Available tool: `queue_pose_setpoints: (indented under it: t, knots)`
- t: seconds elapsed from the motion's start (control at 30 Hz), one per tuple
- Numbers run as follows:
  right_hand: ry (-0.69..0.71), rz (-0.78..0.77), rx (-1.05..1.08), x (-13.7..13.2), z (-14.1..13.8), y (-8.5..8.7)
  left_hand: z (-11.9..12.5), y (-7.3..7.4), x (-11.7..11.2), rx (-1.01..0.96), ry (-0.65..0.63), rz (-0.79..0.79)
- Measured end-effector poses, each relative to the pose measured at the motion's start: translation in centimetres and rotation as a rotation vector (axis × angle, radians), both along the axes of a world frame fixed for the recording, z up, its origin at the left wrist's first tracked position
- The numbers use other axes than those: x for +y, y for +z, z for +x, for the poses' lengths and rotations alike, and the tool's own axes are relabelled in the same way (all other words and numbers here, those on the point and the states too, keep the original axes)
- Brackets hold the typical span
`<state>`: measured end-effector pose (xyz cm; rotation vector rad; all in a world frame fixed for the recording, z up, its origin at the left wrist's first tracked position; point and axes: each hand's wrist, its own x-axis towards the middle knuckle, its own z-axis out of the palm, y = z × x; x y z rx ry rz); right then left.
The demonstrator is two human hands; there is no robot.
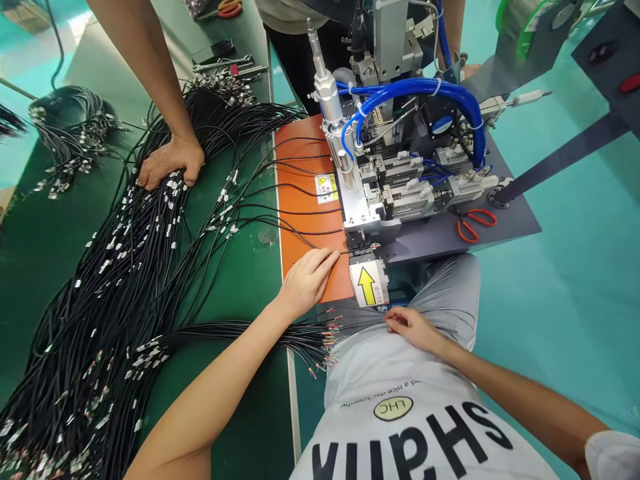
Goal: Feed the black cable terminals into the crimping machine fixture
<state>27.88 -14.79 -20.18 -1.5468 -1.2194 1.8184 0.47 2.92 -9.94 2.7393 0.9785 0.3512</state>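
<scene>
Wire (343, 252), one thin black strand, is pinched between the thumb and fingertips of the left hand (306, 281), which lies on the orange mat (300, 200) at the front left of the machine (380, 193). The wire's free end points straight at the small dark mouth at the machine's front, just above the yellow arrow label (367, 285). It looks to be at or just inside the mouth, but the pictures are too small to settle which.

The right hand (409, 327) sits in front of the machine, below the label, with its fingers curled against the hem of the white shirt. Whether it grips anything I cannot tell.

Left of that hand, a loose bundle (300, 337) of black wires fans out over the edge of the green worktop (235, 280), with tips showing bare reddish copper. By my reading these have not been through the machine. A few more single strands cross the orange mat toward the machine's left side.

Farther left of the machine, a big heap (125, 267) of black wires covers the worktop, many carrying bright metal ends, so a large share seems done. At the far end of the heap another person's hand (170, 163) presses down on the strands. Red scissors (473, 223) lie on the grey base to the machine's right.
</scene>
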Motion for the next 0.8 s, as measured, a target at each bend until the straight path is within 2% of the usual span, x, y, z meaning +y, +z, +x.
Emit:
queue_pose_setpoints:
  t: [0.2,0.37,0.63,0.8]
  knots:
    - [0.003,0.007,0.004,-0.3,0.0,-0.6,-0.2,-0.4,-0.1,-0.056,-0.009,0.005]
    - [-0.024,-0.003,0.014,0.0,-0.4,-0.7,-0.1,-0.1,0.0,-0.027,0.003,0.004]
    - [-0.041,-0.041,0.0,1.0,-0.9,-1.9,-0.4,-0.2,0.3,0.014,0.011,0.003]
    - [-0.04,-0.035,-0.026,1.0,-0.7,-1.9,-0.3,-0.2,0.5,-0.004,0.038,-0.009]
